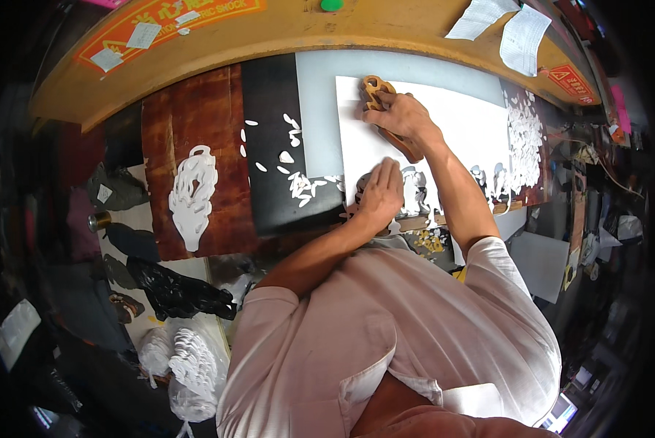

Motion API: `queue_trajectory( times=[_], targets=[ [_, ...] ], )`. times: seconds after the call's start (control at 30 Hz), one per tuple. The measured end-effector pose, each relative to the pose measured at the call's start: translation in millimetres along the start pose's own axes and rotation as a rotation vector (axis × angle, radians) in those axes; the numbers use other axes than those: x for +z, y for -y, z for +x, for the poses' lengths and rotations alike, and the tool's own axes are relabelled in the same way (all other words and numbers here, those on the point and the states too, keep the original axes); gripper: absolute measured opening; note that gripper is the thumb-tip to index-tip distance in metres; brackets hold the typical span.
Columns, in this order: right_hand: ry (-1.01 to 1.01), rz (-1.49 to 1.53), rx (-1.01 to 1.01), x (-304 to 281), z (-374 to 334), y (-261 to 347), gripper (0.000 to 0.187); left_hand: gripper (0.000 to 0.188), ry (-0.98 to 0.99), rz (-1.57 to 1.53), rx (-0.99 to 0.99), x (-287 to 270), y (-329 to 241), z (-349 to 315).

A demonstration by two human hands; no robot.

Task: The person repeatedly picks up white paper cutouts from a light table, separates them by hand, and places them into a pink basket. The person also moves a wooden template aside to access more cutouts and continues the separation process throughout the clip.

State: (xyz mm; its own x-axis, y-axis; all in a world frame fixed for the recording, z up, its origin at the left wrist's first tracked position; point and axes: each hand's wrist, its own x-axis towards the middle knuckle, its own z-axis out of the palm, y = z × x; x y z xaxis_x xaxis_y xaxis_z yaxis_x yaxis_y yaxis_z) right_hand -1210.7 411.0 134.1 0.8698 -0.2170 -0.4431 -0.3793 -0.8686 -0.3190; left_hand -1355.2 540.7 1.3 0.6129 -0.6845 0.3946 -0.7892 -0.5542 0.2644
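Note:
My right hand (406, 117) grips a tan, hollow-shaped cutting die (373, 85) that lies on a white sheet (459, 120). The die's lower end shows past the wrist side of the hand. My left hand (383, 194) rests with its fingers extended on the sheet's near edge, where several shaped pieces are cut out and dark gaps show. The sheet lies on a pale grey cutting board (320, 109). To the left, a stack of white openwork cut-outs (194, 197) sits on a reddish-brown board (159, 117).
A yellow-brown machine beam (298, 33) spans the far side, above the board. Small white scraps (302, 186) lie on the black surface, with a larger heap of scraps (525, 142) at the right. Bagged white pieces (189, 358) and a black plastic bag (174, 285) are at lower left.

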Motion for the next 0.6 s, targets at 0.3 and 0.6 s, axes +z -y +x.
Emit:
queue_trajectory(
  times=[0.3, 0.6],
  targets=[
    [-0.033, -0.126, 0.016, 22.9, 0.4, 12.7, 0.075, 0.022, -0.006, -0.436, -0.669, -57.5, 34.6, -68.5],
    [-0.277, -0.118, -0.029, 78.4, -0.2, 6.1, 0.079, 0.039, 0.173, -0.508, -0.763, -35.4, 57.1, -71.3]
  ],
)
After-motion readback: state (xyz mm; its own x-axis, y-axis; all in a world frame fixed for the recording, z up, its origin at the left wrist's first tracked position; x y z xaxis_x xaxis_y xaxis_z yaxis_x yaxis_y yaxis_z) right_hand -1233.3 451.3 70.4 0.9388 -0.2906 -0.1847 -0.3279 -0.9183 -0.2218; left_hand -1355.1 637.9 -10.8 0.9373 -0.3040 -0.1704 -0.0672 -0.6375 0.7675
